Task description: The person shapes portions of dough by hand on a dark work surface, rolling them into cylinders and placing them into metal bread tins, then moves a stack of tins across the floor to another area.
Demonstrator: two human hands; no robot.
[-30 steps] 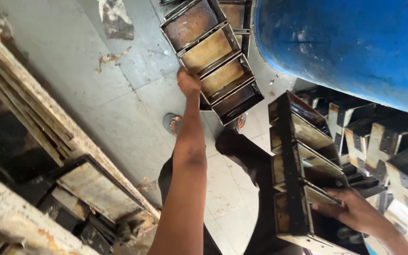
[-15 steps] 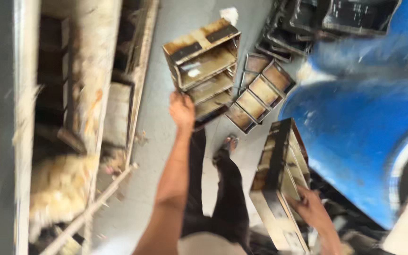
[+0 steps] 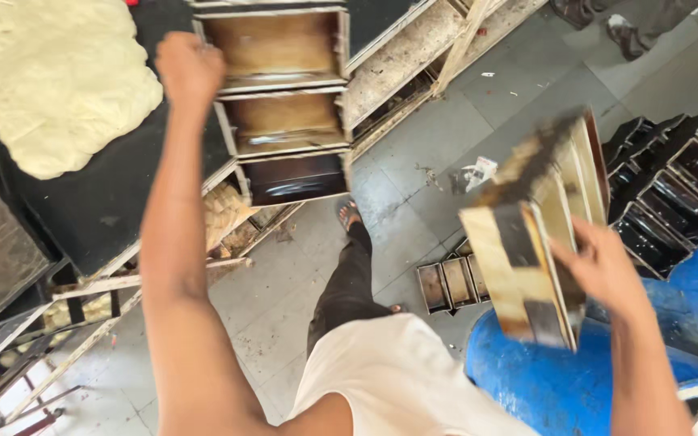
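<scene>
Gripping a loaf-tin strap each, left hand (image 3: 190,69) and right hand (image 3: 603,270) now near dough (image 3: 50,81)

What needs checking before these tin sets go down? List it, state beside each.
1. Left hand grips the strapped tin set at its edge: ok.
2. Right hand holds the second tin set: ok, though blurred.
3. Dough lies apart from the left set: ok.
4. Floor by the feet: not ok, a small tin set lies there.
5. Blue drum close under the right set: not ok.
6. Tins empty inside: cannot tell for the right set.
</scene>
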